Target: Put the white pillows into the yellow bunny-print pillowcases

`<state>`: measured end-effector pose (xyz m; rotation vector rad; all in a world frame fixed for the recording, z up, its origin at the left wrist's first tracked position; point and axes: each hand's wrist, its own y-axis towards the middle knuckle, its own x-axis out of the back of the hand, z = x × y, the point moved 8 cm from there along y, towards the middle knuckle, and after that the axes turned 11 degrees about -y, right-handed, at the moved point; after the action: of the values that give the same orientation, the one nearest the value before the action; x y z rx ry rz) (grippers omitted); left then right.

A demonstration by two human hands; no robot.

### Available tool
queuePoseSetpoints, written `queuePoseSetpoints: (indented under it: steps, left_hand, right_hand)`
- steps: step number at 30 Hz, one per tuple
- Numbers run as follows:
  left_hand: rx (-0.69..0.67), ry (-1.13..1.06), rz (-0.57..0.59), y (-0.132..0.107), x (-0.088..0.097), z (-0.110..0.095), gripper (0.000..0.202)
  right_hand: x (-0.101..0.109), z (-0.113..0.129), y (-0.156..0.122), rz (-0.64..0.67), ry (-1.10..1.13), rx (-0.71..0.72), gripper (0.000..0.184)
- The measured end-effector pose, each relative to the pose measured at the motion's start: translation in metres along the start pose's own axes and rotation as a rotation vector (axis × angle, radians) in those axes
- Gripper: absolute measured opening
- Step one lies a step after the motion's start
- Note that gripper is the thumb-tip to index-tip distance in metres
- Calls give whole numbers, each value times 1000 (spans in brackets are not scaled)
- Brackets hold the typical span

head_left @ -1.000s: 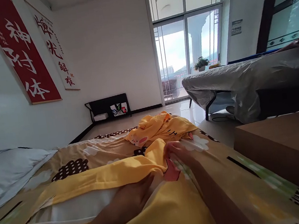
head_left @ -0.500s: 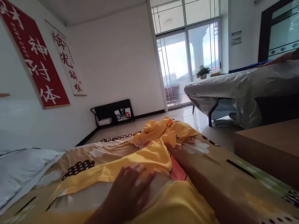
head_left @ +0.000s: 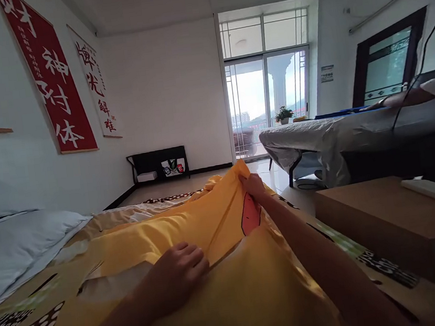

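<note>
A yellow cloth (head_left: 162,225) with a pink, dark-outlined patch lies spread over the bed in front of me. My right hand (head_left: 252,186) pinches its far edge and holds it raised in a peak. Nearer, my left hand (head_left: 185,267) has its fingers curled down on the cloth, beside a fold that runs towards the pink patch. Its fingertips are hidden. More smooth yellow fabric (head_left: 226,299) bulges between my forearms. A white area (head_left: 117,283) shows by my left forearm; I cannot tell whether it is print or another layer.
The patterned bed sheet (head_left: 38,290) lies under the cloth. A pale pillow (head_left: 47,231) rests at left, and a brown box (head_left: 365,203) stands close on the right. Beyond it is a plastic-covered table (head_left: 301,134), with another person's arm (head_left: 411,99) over it.
My right hand has lifted the cloth's edge, so the crumpled part is now stretched out. My left hand has come down onto the cloth, its fingers now curled. The view has turned slightly right.
</note>
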<state>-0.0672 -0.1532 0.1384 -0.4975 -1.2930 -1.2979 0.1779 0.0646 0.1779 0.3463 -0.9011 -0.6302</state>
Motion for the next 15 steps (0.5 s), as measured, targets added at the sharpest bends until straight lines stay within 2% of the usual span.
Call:
queuePoseSetpoints:
  steps: [2, 4, 5, 7, 9, 10, 12, 14, 15]
  left_hand:
    - [89, -116, 46, -1, 6, 13, 28]
    - [271, -193, 21, 1, 18, 46, 35]
    - [396, -199, -46, 2, 29, 69, 37]
    - [656, -213, -261, 5, 57, 116, 36]
    - [800, -390, -421, 17, 76, 150, 45]
    - [808, -537, -449, 29, 81, 160, 55]
    - [751, -854, -353, 61, 80, 163, 64]
    - [705, -1056, -218, 88, 77, 154, 58]
    - [697, -1105, -187, 97, 77, 149, 54]
  right_hand:
    - [18, 20, -7, -42, 12, 47, 29]
    - [38, 42, -17, -109, 21, 97, 32]
    - [50, 54, -23, -158, 20, 130, 32]
    - [72, 82, -39, -273, 23, 235, 30]
    - [93, 113, -56, -374, 54, 384, 26]
    - [101, 127, -63, -401, 83, 452, 24]
    - [118, 146, -67, -402, 178, 527, 20]
    - [131, 151, -60, -359, 312, 510, 17]
    - [137, 147, -55, -332, 384, 470, 19]
